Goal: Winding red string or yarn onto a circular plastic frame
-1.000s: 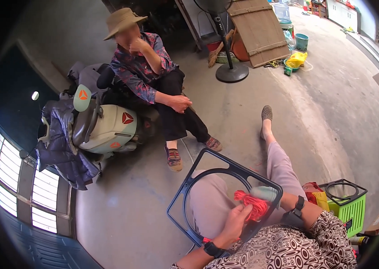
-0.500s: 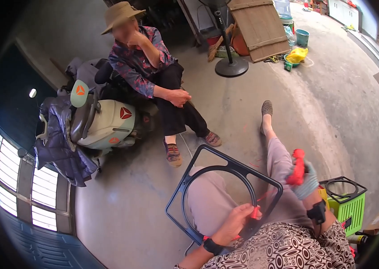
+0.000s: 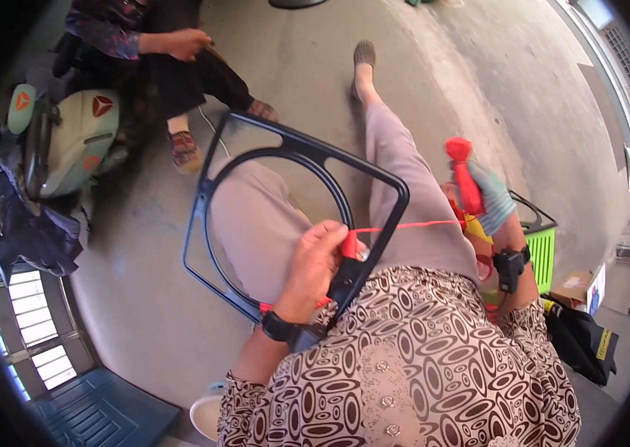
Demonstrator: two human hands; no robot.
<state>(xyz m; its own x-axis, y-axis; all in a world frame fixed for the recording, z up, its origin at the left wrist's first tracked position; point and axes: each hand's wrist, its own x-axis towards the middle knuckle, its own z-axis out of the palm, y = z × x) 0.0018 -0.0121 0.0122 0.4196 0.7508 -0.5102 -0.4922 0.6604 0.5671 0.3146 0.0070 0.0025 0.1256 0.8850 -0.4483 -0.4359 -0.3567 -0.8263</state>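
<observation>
A dark square frame with a round inner ring [image 3: 214,175] rests across my lap. My left hand [image 3: 313,266] grips its near right edge and pinches a red cord [image 3: 404,225] against it. That cord runs taut to the right, to my gloved right hand [image 3: 488,200], which holds a red bundle of cord [image 3: 464,177] raised beside my right leg. Both wrists carry black bands.
Another person sits at the far left beside a pale green scooter [image 3: 69,138] draped with dark cloth. A green crate [image 3: 542,249] with a black frame on it stands to my right, a black bag [image 3: 579,339] and a cardboard box [image 3: 575,287] near it. Bare concrete floor ahead.
My right hand has pulled the red bundle out to the right and up, drawing the cord taut. The view has tilted down toward my lap. My left hand stays on the frame.
</observation>
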